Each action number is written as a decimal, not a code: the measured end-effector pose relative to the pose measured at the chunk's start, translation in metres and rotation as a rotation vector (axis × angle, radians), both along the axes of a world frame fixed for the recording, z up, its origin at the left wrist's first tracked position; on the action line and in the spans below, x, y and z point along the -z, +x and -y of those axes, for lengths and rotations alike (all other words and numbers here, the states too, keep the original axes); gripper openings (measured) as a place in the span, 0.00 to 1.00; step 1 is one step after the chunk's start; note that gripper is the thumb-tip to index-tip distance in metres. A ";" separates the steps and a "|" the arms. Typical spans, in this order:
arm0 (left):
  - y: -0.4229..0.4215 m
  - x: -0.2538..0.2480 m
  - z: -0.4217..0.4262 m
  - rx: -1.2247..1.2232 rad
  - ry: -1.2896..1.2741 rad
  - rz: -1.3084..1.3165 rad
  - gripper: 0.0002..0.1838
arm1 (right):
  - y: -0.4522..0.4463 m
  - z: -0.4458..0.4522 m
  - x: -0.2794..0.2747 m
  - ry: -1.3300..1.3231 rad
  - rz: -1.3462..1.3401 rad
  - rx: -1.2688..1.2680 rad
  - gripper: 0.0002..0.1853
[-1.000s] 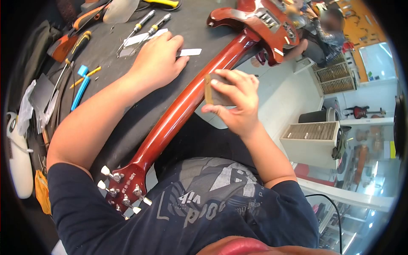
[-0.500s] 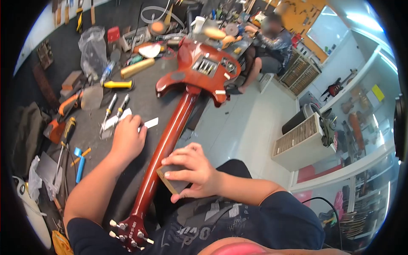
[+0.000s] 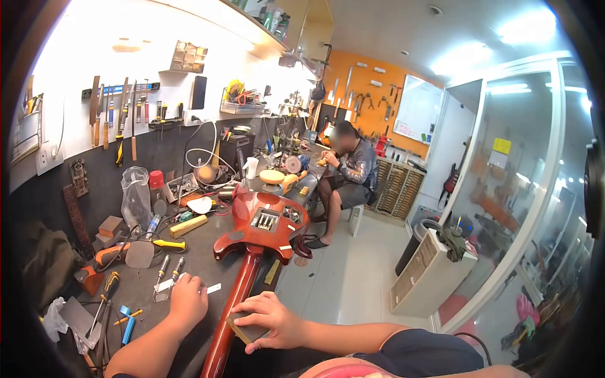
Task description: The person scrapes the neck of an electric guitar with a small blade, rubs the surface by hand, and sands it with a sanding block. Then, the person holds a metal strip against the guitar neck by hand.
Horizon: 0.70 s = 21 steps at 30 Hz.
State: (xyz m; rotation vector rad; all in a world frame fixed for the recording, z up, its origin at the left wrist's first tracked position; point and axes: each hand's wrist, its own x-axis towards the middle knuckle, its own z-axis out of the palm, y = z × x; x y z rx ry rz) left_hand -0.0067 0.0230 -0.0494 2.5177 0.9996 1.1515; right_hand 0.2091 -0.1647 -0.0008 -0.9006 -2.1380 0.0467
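Observation:
A glossy red-brown electric guitar lies face down across the bench, its back cavities uncovered and its neck pointing toward me. My right hand, just right of the neck, grips a flat dark block with a tan edge, perhaps a sanding block. The block is right beside the neck; whether it touches is unclear. Left of the neck, my left hand rests on the bench with bunched fingers over a white strip; its fingertips are hidden. Two screwdriver-like tools lie just beyond that hand.
Left on the bench are a yellow-handled tool, a wooden block, a blue tool and a screwdriver. A clear plastic bag stands behind. Another person sits at the bench's far end. A cabinet stands at right.
The camera has tilted up, so more wall and room show and the guitar's headstock has left the view. Both hands keep about the same places beside the neck.

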 end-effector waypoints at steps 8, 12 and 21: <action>0.012 -0.016 0.037 0.580 -0.002 -0.052 0.10 | 0.010 0.017 0.020 0.024 -0.046 0.140 0.36; 0.010 -0.021 0.040 0.665 -0.028 -0.158 0.14 | 0.014 0.024 0.027 -0.015 -0.169 0.188 0.37; 0.028 -0.028 0.069 0.406 -0.107 -0.322 0.12 | 0.027 0.031 0.046 -0.062 -0.312 0.308 0.37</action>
